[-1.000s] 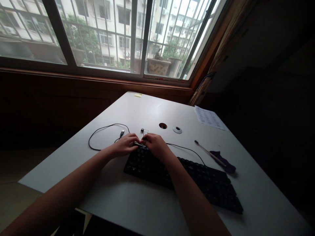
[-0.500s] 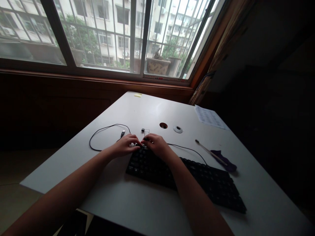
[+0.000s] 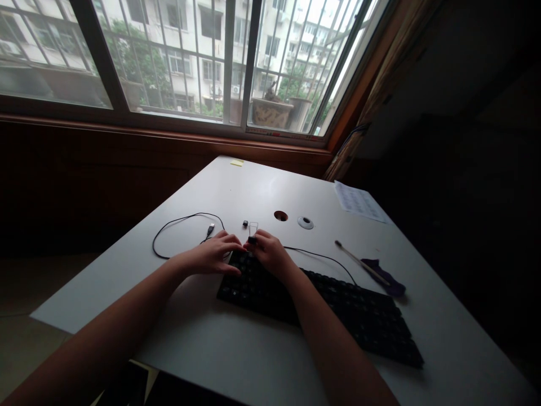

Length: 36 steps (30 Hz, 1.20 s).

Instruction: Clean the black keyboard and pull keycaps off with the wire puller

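Note:
A black keyboard [image 3: 264,296] lies at a slant before me, partly covered by my right forearm. My right hand [image 3: 270,251] is over its far left part, fingers closed on a small black clip [image 3: 252,240] that looks like a binder clip, with a wire handle [image 3: 253,226] standing up. Above the keyboard's left end is my left hand [image 3: 215,252], thumb and fingers apart, its index fingertip close to the right fingertips. One loose black keycap [image 3: 245,224] sits on the desk just beyond the hands. Which keys lie under the hands is hidden.
The white desk [image 3: 190,327] carries a looped black cable [image 3: 163,228] with a USB plug [image 3: 210,229] at left. At right are a brush [image 3: 359,260], a dark purple cloth [image 3: 395,286] and a printed sheet [image 3: 359,200]. A cable hole [image 3: 280,216] and its round cover [image 3: 305,223] are farther back.
My left thumb has dropped away from the fingers, spreading the hand. The clip in my right hand has turned and risen slightly, so its black body now shows.

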Motion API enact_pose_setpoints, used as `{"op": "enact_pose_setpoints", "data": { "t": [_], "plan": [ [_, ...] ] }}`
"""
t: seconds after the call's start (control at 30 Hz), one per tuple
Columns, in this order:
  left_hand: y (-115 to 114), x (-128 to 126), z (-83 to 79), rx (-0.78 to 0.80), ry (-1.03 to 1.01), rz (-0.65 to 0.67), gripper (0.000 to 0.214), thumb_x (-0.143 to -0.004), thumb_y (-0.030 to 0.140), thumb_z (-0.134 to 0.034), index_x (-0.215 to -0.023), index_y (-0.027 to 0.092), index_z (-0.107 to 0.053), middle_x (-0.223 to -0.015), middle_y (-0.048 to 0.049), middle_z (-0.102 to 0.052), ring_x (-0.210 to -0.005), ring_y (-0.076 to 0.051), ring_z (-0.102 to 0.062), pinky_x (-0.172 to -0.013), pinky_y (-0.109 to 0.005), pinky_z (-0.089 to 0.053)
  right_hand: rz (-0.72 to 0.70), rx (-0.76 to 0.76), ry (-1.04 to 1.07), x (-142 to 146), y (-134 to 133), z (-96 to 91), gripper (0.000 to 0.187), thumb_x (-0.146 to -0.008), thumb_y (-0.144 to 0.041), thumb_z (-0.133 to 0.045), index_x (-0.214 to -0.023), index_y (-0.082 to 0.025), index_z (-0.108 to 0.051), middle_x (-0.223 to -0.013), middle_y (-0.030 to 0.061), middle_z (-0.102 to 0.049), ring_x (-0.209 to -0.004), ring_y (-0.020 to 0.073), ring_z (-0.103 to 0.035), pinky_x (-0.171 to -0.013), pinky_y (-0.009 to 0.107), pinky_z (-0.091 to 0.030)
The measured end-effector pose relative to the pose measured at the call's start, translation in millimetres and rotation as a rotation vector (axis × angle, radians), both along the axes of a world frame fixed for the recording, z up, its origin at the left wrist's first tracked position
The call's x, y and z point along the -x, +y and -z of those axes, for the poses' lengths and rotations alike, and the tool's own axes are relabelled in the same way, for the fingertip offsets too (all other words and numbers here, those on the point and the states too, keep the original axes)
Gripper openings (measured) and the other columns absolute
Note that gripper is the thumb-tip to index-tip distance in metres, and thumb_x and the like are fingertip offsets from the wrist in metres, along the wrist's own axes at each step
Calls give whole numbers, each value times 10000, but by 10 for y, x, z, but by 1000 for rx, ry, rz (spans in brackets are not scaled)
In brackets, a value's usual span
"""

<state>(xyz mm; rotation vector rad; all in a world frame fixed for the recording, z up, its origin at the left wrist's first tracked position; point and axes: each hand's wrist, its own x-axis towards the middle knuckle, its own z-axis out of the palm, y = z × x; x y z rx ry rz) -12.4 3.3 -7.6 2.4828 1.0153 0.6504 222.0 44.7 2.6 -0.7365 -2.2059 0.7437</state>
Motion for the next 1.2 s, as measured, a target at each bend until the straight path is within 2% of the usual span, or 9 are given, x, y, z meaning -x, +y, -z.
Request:
{"op": "enact_pose_setpoints", "data": {
  "t": [0.37, 0.6, 0.83, 1.0, 1.2],
  "plan": [
    [-4, -5, -2, 29, 10, 3, 588, -795, 510, -791, -1312, 297, -607, -1229, -82, -603, -1140, -287, -476, -993, -434, -455, 75, 54, 92, -19, -42, 31, 279, -923, -389, -638, -720, -197, -642, -754, 2, -533, -637, 129, -529, -593, 265, -429],
    [-16, -10, -26, 34, 20, -2, 565, -798, 506, -790, -1290, 291, -616, -1217, -78, -605, -1134, -286, -483, -985, -423, -461, 102, -8, 43, -20, -56, 3, 245, -911, -341, -658, -713, -198, -673, -755, 5, -547, -651, 128, -538, -609, 264, -436],
    [-19, -7, -19, 17, 29, -3, 577, -789, 527, -790, -1282, 276, -624, -1218, -85, -615, -1131, -296, -483, -962, -432, -473, 72, 136, 36, -75, -44, -32, 101, -863, -287, -709, -810, -219, -760, -787, 17, -638, -636, 135, -603, -597, 264, -493],
    [-17, -2, -2, 0, 27, -2, 593, -784, 522, -797, -1297, 281, -622, -1213, -86, -623, -1142, -292, -489, -963, -428, -475, 68, 209, 132, -95, -68, -15, 103, -844, -308, -727, -836, -223, -783, -770, 15, -639, -582, 132, -625, -558, 264, -516],
    [-40, -38, -25, -15, 37, 7, 610, -784, 525, -795, -1320, 297, -614, -1209, -87, -635, -1141, -297, -498, -943, -422, -489, 96, 210, 155, -139, -155, 3, 122, -839, -343, -739, -834, -233, -790, -784, 24, -661, -592, 141, -639, -573, 269, -525]
  ]
}}
